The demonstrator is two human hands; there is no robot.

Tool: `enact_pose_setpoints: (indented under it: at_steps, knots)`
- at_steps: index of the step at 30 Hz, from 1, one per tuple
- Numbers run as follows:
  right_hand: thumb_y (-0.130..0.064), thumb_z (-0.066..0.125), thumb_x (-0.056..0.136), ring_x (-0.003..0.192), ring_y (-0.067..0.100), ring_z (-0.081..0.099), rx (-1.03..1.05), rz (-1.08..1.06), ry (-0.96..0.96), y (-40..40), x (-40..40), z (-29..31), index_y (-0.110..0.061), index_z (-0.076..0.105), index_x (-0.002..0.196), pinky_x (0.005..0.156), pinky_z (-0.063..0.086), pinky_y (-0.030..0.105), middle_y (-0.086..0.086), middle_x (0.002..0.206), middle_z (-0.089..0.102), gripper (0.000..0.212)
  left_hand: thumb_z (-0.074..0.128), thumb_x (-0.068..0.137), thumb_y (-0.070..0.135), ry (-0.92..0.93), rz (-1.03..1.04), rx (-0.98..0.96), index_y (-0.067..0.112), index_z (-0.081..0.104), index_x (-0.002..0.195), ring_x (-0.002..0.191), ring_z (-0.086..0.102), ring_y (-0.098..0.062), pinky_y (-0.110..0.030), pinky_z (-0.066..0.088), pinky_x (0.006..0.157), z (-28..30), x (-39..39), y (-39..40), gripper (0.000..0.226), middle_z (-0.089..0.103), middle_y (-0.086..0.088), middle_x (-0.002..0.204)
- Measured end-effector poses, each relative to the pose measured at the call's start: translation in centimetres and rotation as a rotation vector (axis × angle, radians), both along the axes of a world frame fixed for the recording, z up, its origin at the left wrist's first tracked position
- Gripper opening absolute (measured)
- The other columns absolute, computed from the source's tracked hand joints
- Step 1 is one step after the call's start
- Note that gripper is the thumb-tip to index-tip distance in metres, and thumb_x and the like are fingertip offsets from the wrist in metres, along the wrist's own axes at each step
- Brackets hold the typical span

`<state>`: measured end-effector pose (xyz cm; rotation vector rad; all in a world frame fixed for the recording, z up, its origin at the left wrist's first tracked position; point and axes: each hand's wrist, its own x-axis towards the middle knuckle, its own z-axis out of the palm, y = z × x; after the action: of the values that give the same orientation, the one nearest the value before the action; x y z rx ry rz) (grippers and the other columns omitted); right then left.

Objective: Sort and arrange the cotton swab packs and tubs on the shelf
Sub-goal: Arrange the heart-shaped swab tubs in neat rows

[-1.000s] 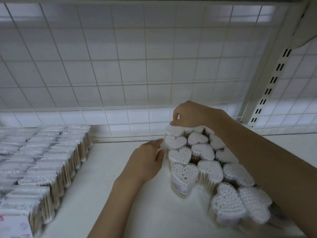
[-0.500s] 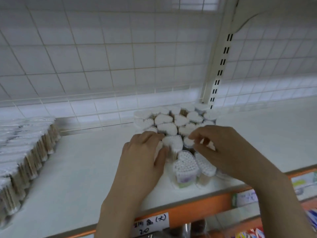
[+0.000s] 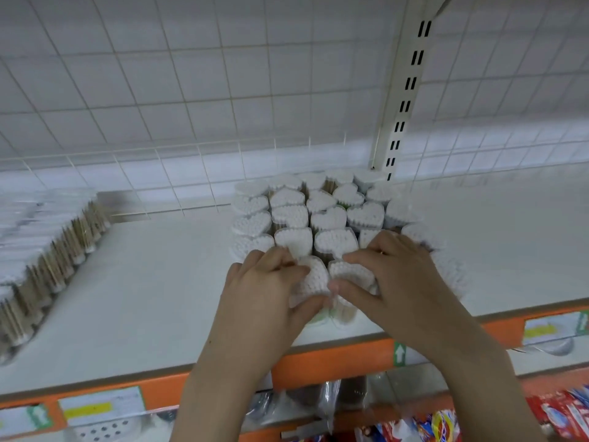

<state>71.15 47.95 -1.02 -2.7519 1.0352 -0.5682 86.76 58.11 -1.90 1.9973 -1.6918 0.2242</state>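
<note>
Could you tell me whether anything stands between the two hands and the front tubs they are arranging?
Nothing visible does. The left hand and right hand already rest directly on the two front heart-shaped tubs, at the near edge of the cluster, by the shelf front.

A single head-worn wide-angle view looks forward and down from just in front of the shelf [image 3: 159,314], close enough that both forearms enter from 6 o'clock. It faces the wire grid back panel [image 3: 191,90] toward 12 o'clock, with the orange front edge [image 3: 334,362] crossing low and straight lines bowing near the borders.
</note>
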Motion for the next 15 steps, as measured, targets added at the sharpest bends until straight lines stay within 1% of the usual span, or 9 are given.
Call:
enact_pose_setpoints:
  at_steps: [2,4,6,8,10,11,12,14,15]
  knots:
    - [-0.067,0.034,0.075,0.096,0.019,0.049,-0.028,0.034,-0.01,-0.3,-0.3,-0.2,-0.028,0.068,0.106,0.084,0.03,0.033,-0.008,0.092,0.05,0.061,0.049,0.075,0.052,-0.01,0.038,-0.038,0.021,0.073,0.089,0.077,0.059,-0.022,-0.039,0.049,0.061,-0.6,-0.2,0.2,0.042,0.062,0.006,0.087]
    - [-0.065,0.032,0.075,0.105,0.013,0.041,0.019,0.089,0.004,-0.3,-0.6,0.0,-0.033,0.064,0.114,0.086,0.016,0.028,-0.015,0.101,0.05,0.06,0.048,0.077,0.044,-0.016,0.072,-0.068,0.018,0.074,0.091,0.083,0.061,-0.026,-0.04,0.051,0.064,-1.0,-0.5,0.4,0.04,0.067,0.003,0.094]
    - [-0.055,0.034,0.077,0.112,0.006,0.033,0.055,0.148,0.01,-0.3,-1.1,0.2,-0.036,0.059,0.121,0.086,0.01,0.021,-0.021,0.113,0.049,0.053,0.046,0.078,0.039,-0.011,0.1,-0.067,0.017,0.073,0.095,0.092,0.062,-0.029,-0.044,0.053,0.071,-1.2,-0.7,0.7,0.039,0.07,0.001,0.103]
    - [-0.042,0.035,0.078,0.116,0.001,0.031,0.098,0.201,-0.009,-0.3,-1.7,0.1,-0.037,0.057,0.124,0.092,0.013,0.021,-0.024,0.126,0.047,0.051,0.044,0.079,0.036,0.015,0.114,-0.055,0.017,0.072,0.101,0.099,0.061,-0.03,-0.048,0.053,0.076,-1.4,-0.9,1.0,0.04,0.069,0.0,0.109]
    - [-0.035,0.037,0.076,0.116,-0.002,0.033,0.163,0.244,-0.034,-0.5,-2.2,0.1,-0.036,0.057,0.124,0.101,0.026,0.028,-0.024,0.132,0.045,0.051,0.042,0.079,0.032,0.064,0.123,-0.055,0.017,0.07,0.106,0.102,0.06,-0.03,-0.048,0.052,0.081,-1.6,-1.4,1.3,0.042,0.067,-0.002,0.113]
    - [-0.032,0.039,0.076,0.116,-0.004,0.033,0.191,0.265,-0.045,-0.6,-2.5,0.0,-0.035,0.057,0.123,0.101,0.032,0.03,-0.023,0.133,0.046,0.05,0.041,0.079,0.032,0.099,0.128,-0.06,0.016,0.07,0.107,0.103,0.06,-0.029,-0.047,0.051,0.085,-1.7,-1.8,1.4,0.043,0.067,-0.003,0.114]
    - [-0.029,0.041,0.077,0.115,-0.006,0.034,0.206,0.285,-0.057,-0.7,-2.7,-0.1,-0.033,0.058,0.121,0.098,0.035,0.029,-0.021,0.132,0.047,0.048,0.041,0.078,0.033,0.13,0.135,-0.066,0.016,0.07,0.107,0.104,0.06,-0.028,-0.045,0.05,0.088,-1.7,-2.2,1.4,0.044,0.067,-0.004,0.114]
    - [-0.025,0.046,0.079,0.109,-0.01,0.036,0.2,0.306,-0.086,-0.9,-2.8,-0.4,-0.029,0.061,0.117,0.094,0.034,0.024,-0.018,0.131,0.05,0.041,0.044,0.079,0.035,0.152,0.155,-0.071,0.014,0.071,0.104,0.103,0.061,-0.028,-0.039,0.048,0.091,-1.5,-2.8,1.4,0.042,0.068,-0.006,0.112]
    - [-0.026,0.047,0.079,0.109,-0.01,0.037,0.183,0.307,-0.101,-1.0,-2.8,-0.6,-0.026,0.063,0.115,0.093,0.033,0.022,-0.016,0.129,0.052,0.039,0.049,0.081,0.035,0.151,0.165,-0.071,0.013,0.071,0.102,0.103,0.062,-0.028,-0.037,0.047,0.091,-1.5,-2.9,1.3,0.038,0.068,-0.007,0.111]
